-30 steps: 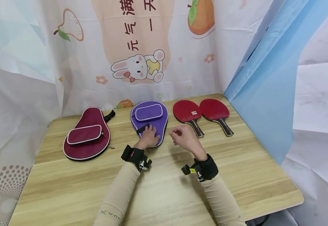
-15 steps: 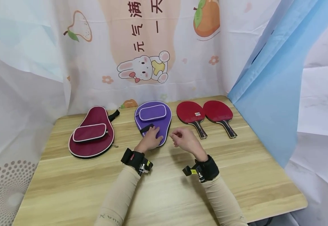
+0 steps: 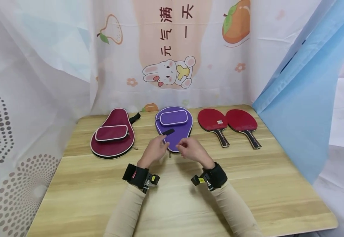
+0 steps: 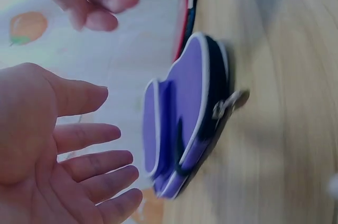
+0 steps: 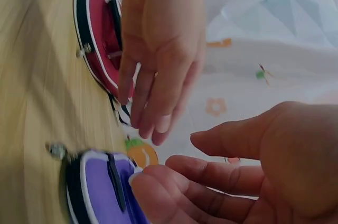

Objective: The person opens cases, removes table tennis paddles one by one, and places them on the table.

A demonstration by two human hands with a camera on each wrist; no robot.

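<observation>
A purple paddle case [image 3: 174, 133] with white piping and a small front pocket lies on the table, its zip pull toward me. My left hand [image 3: 155, 151] hovers at the case's lower left edge; the left wrist view shows its fingers spread and apart from the case [image 4: 190, 84]. Over the case's lower right side is my right hand [image 3: 194, 149], fingers loosely bent and holding nothing in the right wrist view. Both hands face each other above the near end of the case. A short black strap [image 3: 168, 132] crosses the case's front.
A dark red paddle case [image 3: 112, 148] lies to the left, its black strap sticking out. Two red table tennis paddles [image 3: 211, 119] rest side by side at the right, handles toward me. A printed curtain [image 3: 115, 82] hangs behind the table [image 3: 172, 204].
My left hand has lifted off the purple case and drawn back toward its left edge. My right hand is now closer to the case. The head view has turned left.
</observation>
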